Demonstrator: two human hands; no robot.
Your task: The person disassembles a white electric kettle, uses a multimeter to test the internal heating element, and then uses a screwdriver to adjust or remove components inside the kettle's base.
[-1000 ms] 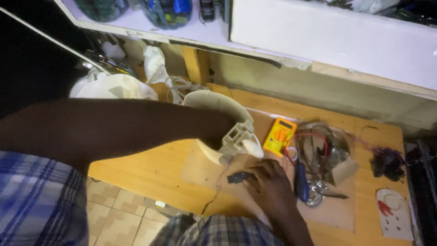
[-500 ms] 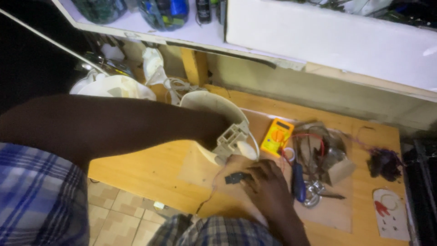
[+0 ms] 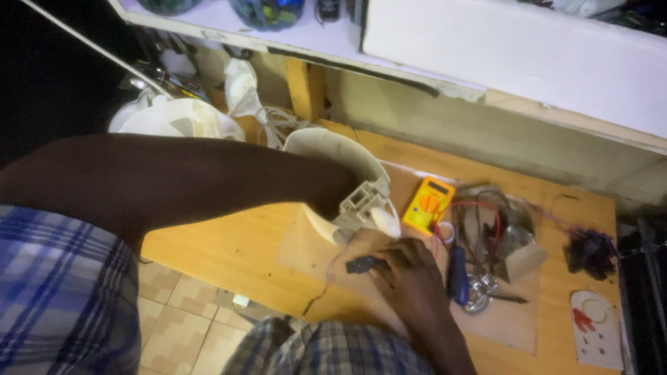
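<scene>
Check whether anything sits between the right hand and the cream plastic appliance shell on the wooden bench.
Nothing visible does. The right hand pinches a small black part right beside the base of the cream plastic appliance shell. The left arm reaches across to the shell; the left hand itself is hidden behind it. The yellow multimeter lies off to the side.

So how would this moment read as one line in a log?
left hand: inside white appliance shell | right hand: fingers on small black part | yellow multimeter: on bench
</scene>
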